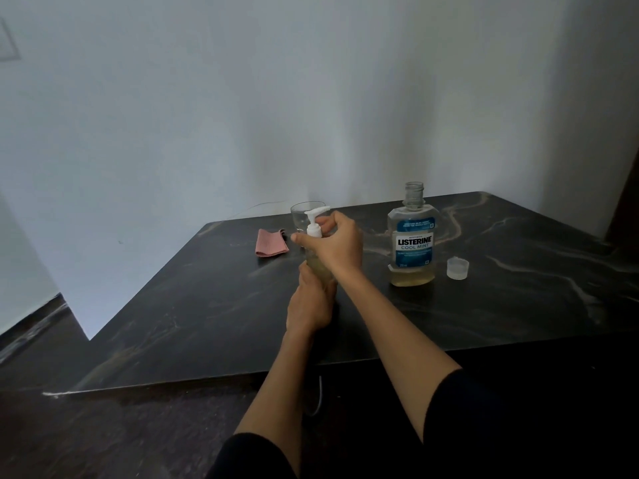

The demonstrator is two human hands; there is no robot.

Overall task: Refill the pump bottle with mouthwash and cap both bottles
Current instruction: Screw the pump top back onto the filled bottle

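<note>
On one dark table: two bottles, one loose cap, one glass.

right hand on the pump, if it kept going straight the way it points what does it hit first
Probably the drinking glass just behind the pump head. The right hand points left and away; the pink cloth lies further left. Depth is uncertain.

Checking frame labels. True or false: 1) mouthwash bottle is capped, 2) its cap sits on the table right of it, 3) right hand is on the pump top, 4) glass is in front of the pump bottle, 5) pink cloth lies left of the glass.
1) False: the mouthwash bottle stands open.
2) True: cap, table.
3) True: right hand grips the pump top; left hand holds the pump bottle.
4) False: the glass stands behind it.
5) True: pink cloth.
</note>
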